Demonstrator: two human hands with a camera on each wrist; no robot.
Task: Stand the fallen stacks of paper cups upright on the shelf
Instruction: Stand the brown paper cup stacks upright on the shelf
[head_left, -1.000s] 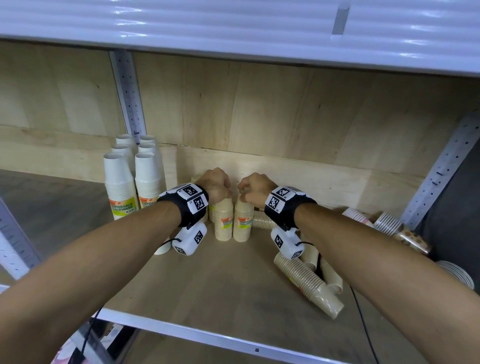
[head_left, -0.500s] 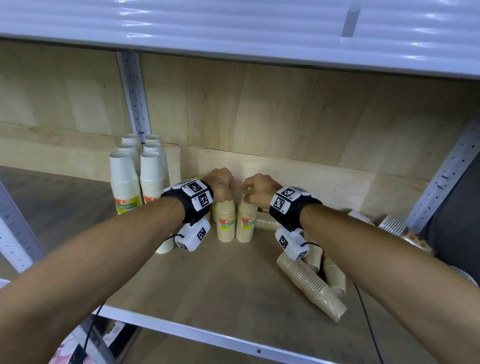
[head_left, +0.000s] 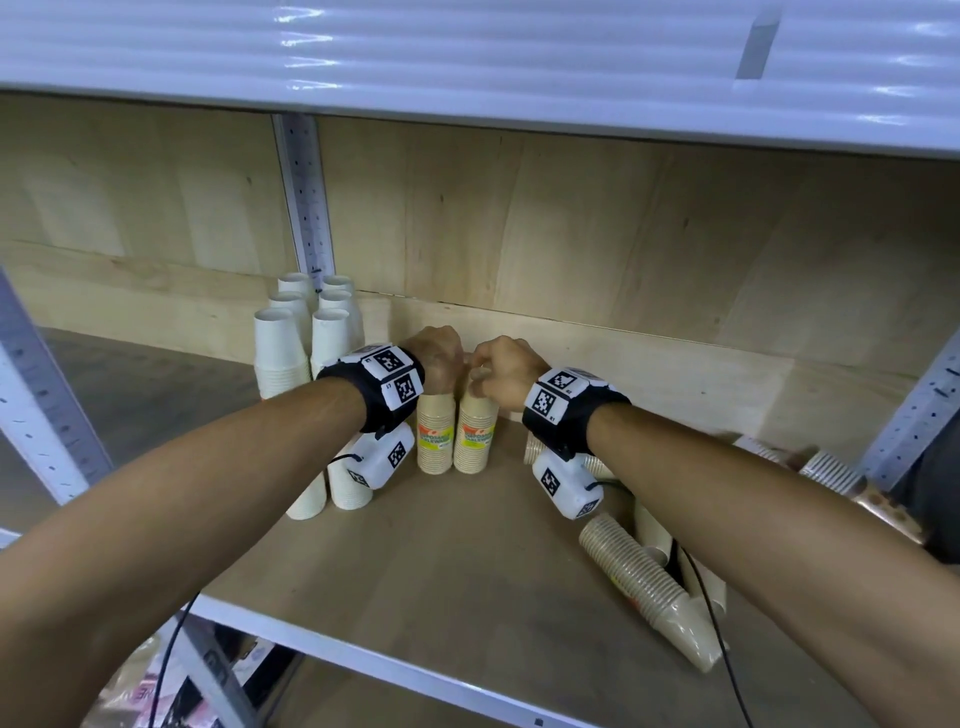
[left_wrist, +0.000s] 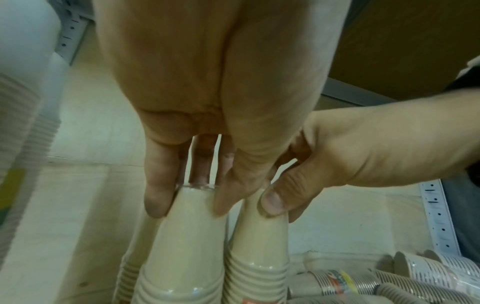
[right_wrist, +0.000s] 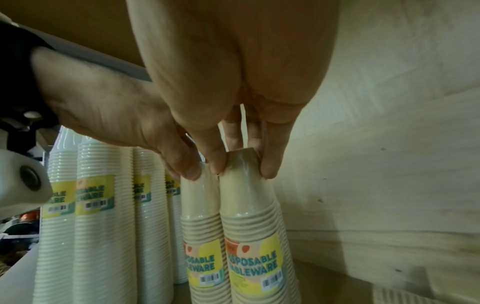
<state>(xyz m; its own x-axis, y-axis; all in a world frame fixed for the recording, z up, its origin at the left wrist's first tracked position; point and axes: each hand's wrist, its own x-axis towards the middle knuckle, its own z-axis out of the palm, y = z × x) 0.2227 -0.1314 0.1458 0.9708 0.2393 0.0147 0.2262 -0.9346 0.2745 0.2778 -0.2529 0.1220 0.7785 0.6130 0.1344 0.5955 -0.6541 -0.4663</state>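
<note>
Two beige wrapped cup stacks stand upright side by side at the back of the wooden shelf (head_left: 457, 571). My left hand (head_left: 439, 358) pinches the top of the left beige stack (head_left: 435, 439) (left_wrist: 189, 236), thumb and fingers round its top cup. My right hand (head_left: 501, 371) (right_wrist: 242, 166) pinches the top of the right beige stack (head_left: 475, 439) (right_wrist: 250, 216) the same way. Both stacks carry yellow "Disposable Tableware" labels. A fallen beige stack (head_left: 639, 577) lies on its side at the right front, with more fallen cups (head_left: 826, 470) behind my right arm.
Several tall white cup stacks (head_left: 280, 343) stand upright just left of the beige pair, close to my left wrist. The upper shelf (head_left: 467, 52) hangs low overhead. A metal upright (head_left: 306, 197) stands behind the white stacks, and the back panel is close behind my hands.
Both hands keep their hold on the tops of the two beige stacks, which stay upright. The head view has shifted slightly.
</note>
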